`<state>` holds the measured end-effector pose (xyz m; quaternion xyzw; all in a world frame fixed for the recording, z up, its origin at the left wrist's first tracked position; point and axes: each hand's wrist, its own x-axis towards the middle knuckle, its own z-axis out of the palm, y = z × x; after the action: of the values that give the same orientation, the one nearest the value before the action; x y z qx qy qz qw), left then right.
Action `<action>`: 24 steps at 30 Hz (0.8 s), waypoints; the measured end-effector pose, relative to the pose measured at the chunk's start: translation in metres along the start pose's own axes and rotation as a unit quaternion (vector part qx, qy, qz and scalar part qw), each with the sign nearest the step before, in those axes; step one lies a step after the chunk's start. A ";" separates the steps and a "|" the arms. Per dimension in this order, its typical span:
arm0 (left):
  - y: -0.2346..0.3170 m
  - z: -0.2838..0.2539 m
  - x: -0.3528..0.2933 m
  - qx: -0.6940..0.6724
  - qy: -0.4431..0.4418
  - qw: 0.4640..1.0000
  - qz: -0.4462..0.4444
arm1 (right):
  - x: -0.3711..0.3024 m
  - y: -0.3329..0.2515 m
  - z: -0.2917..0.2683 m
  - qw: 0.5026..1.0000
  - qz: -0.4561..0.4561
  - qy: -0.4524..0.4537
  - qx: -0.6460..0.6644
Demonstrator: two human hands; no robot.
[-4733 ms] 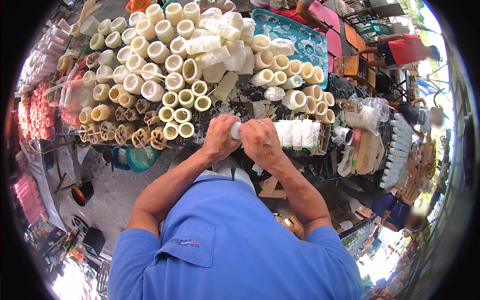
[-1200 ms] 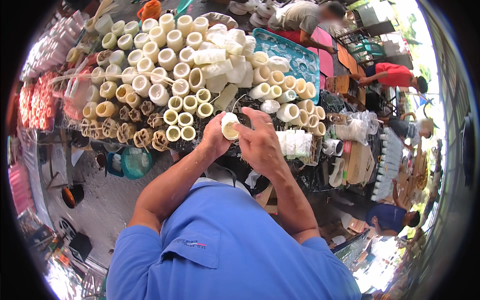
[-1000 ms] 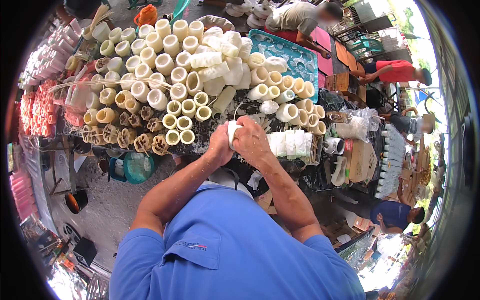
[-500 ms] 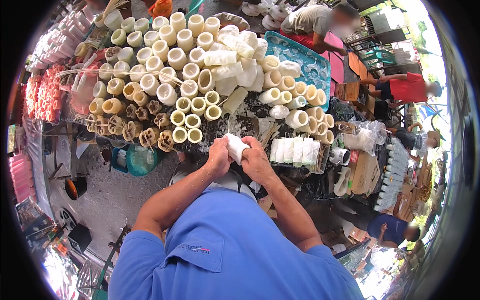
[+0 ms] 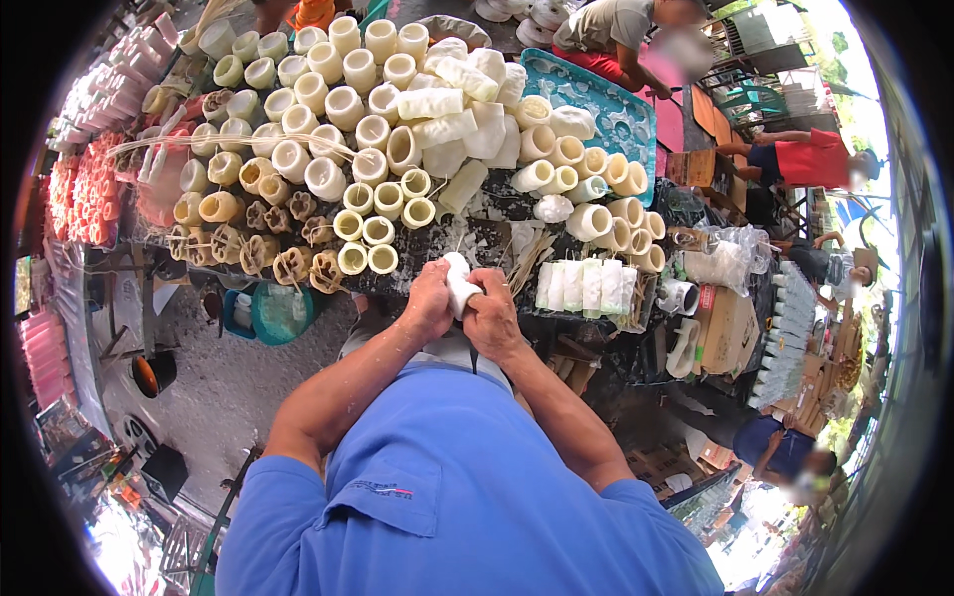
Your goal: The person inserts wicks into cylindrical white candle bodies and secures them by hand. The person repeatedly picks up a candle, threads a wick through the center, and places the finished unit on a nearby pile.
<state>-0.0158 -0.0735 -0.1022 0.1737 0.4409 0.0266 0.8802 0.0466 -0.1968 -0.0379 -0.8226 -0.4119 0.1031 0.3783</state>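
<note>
Between my two hands, over the table's near edge, is a lumpy white wax candle (image 5: 458, 282); a thin wick seems to rise from its top. My left hand (image 5: 428, 300) wraps the candle's left side. On the other side my right hand (image 5: 492, 314) grips it low down, its fingers curled. Whether the right fingers also hold a small tool cannot be seen. Just beyond lie hollow cream wax cups (image 5: 379, 230), a pale wax stick (image 5: 463, 187) and white scraps. A row of white candles (image 5: 586, 286) stands to the right.
Many wax cups (image 5: 323, 94) and a heap of white wax pieces (image 5: 459, 99) crowd the table. Behind them lies a turquoise tray (image 5: 636, 129). Brown fluted wax pieces (image 5: 260, 250) line the left front edge. A teal basin (image 5: 282, 314) sits below. Other people work at the back and right.
The candle has turned more upright and shows narrower between my hands. My right hand has moved slightly left and closed further around its lower end. The whole view has shifted a little.
</note>
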 end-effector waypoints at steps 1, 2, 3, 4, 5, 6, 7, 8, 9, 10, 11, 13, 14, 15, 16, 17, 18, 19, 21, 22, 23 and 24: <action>0.004 -0.001 -0.002 -0.010 -0.016 1.000 -0.012 | -0.005 -0.001 -0.003 1.000 0.003 0.004 0.024; 0.009 -0.004 -0.005 -0.020 -0.027 0.999 -0.031 | -0.009 0.000 -0.009 0.997 0.052 -0.003 0.060; 0.014 -0.006 -0.006 -0.033 -0.042 0.998 -0.043 | -0.015 0.002 -0.016 0.991 0.095 -0.014 0.097; 0.017 -0.007 -0.008 -0.020 -0.058 0.996 -0.068 | -0.019 0.003 -0.021 0.982 0.124 -0.013 0.141; 0.018 -0.008 -0.009 -0.021 -0.071 0.995 -0.070 | -0.024 0.007 -0.028 0.961 0.193 -0.039 0.191; 0.018 -0.008 -0.011 -0.026 -0.073 0.996 -0.054 | -0.027 0.008 -0.027 0.934 0.208 -0.014 0.292; 0.016 -0.009 -0.011 -0.029 -0.069 0.996 -0.043 | -0.030 0.010 -0.026 0.886 0.222 0.019 0.407; 0.015 -0.010 -0.011 -0.030 -0.057 0.997 -0.036 | -0.034 0.013 -0.028 0.864 0.241 0.026 0.442; 0.013 -0.011 -0.010 -0.032 -0.048 0.998 -0.031 | -0.037 0.015 -0.027 0.830 0.269 0.032 0.487; 0.012 -0.013 -0.008 -0.039 -0.043 0.998 -0.024 | -0.039 0.017 -0.026 0.794 0.295 0.037 0.530; 0.010 -0.016 -0.005 -0.044 -0.035 0.998 -0.025 | -0.041 0.019 -0.025 0.780 0.290 0.039 0.554; 0.005 -0.022 -0.001 -0.057 -0.019 0.998 -0.025 | -0.045 0.019 -0.022 0.739 0.274 0.047 0.614; 0.002 -0.025 0.001 -0.051 -0.020 0.998 -0.018 | -0.046 0.019 -0.021 0.771 0.250 0.029 0.585; -0.002 -0.028 0.003 -0.043 -0.017 0.999 -0.012 | -0.047 0.018 -0.021 0.793 0.217 0.012 0.569; -0.005 -0.031 0.006 -0.057 -0.015 0.998 -0.017 | -0.047 0.016 -0.021 0.812 0.167 -0.007 0.560; -0.008 -0.033 0.008 -0.041 -0.015 0.999 -0.003 | -0.047 0.015 -0.021 0.824 0.172 -0.016 0.539; -0.010 -0.035 0.010 -0.045 -0.016 0.999 -0.001 | -0.047 0.013 -0.022 0.835 0.160 -0.028 0.525; -0.012 -0.038 0.012 -0.063 -0.005 0.998 -0.013 | -0.046 0.011 -0.023 0.845 0.132 -0.035 0.517; -0.013 -0.041 0.014 -0.063 -0.006 0.998 -0.010 | -0.042 0.007 -0.021 0.854 0.186 -0.007 0.486; -0.014 -0.042 0.014 -0.082 0.001 0.996 -0.025 | -0.039 0.006 -0.019 0.853 0.202 0.008 0.481; -0.014 -0.044 0.014 -0.074 -0.009 0.997 -0.021 | -0.034 0.005 -0.015 0.873 0.227 -0.026 0.430; -0.013 -0.046 0.014 -0.078 -0.017 0.997 -0.024 | -0.028 0.006 -0.009 0.887 0.247 -0.060 0.386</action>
<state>-0.0445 -0.0699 -0.1421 0.0945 0.4267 0.0362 0.8987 0.0366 -0.2247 -0.0396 -0.6790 -0.1451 0.3934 0.6026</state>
